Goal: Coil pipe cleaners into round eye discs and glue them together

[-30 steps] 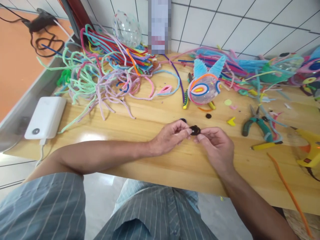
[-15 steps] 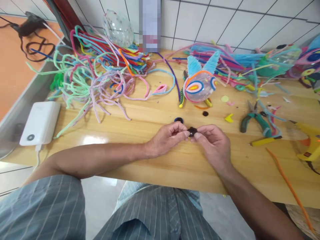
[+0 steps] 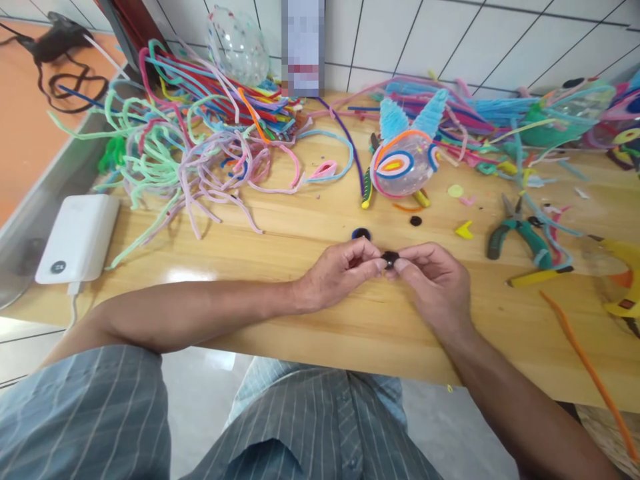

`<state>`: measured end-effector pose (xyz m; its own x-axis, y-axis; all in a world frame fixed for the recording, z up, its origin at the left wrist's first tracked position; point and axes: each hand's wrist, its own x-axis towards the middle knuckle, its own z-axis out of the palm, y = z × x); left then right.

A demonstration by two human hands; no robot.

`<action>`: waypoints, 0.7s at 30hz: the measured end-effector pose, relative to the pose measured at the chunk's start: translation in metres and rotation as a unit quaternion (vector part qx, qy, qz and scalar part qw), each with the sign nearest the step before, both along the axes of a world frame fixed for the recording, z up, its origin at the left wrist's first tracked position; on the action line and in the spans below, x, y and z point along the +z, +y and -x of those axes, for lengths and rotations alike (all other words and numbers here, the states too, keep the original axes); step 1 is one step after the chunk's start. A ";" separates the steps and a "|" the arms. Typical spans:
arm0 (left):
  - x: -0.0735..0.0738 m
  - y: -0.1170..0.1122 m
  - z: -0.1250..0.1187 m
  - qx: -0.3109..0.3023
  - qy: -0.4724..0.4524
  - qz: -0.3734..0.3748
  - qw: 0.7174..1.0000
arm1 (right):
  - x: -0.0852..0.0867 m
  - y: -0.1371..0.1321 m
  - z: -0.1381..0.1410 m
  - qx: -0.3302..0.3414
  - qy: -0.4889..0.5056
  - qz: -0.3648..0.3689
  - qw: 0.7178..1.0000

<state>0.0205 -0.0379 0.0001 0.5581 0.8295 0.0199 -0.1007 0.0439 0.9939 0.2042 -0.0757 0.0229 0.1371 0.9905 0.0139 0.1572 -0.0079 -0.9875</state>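
Between my fingertips is a small dark, rounded piece (image 3: 389,259), too small to name surely. My left hand (image 3: 336,272) pinches its left side, and my right hand (image 3: 436,280) pinches its right side. Just behind my left fingers lies a black disc with a blue rim (image 3: 361,234). A smaller black disc (image 3: 416,221) rests on the table beyond my right hand. Farther back stands a clear balloon head (image 3: 406,175) with blue fuzzy ears and ringed eyes in orange, white and blue.
Pipe cleaners (image 3: 165,160) heap at the left beside a white power bank (image 3: 79,239). Green-handled pliers (image 3: 519,230), a yellow utility knife (image 3: 539,277), an orange pipe cleaner (image 3: 590,370) and a yellow glue gun (image 3: 625,277) lie at the right. A tiled wall stands behind.
The view has shifted slightly, moving the table things a little in the picture. Both hands keep their pinch on the dark piece, which looks turned slightly.
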 end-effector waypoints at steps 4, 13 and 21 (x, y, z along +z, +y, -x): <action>0.003 0.000 0.001 0.003 0.015 -0.004 1.000 | 0.000 0.000 -0.001 0.001 -0.003 0.001 1.000; 0.000 -0.002 -0.002 -0.013 -0.024 0.017 1.000 | -0.010 0.001 0.000 -0.013 0.034 -0.018 0.999; 0.002 -0.001 -0.001 -0.011 -0.057 -0.007 0.998 | -0.011 0.001 0.001 -0.003 0.052 -0.011 0.999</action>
<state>0.0211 -0.0386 0.0016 0.5700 0.8159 0.0970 -0.2129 0.0327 0.9765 0.2034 -0.0746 0.0115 0.1449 0.9892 0.0209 0.0532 0.0133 -0.9985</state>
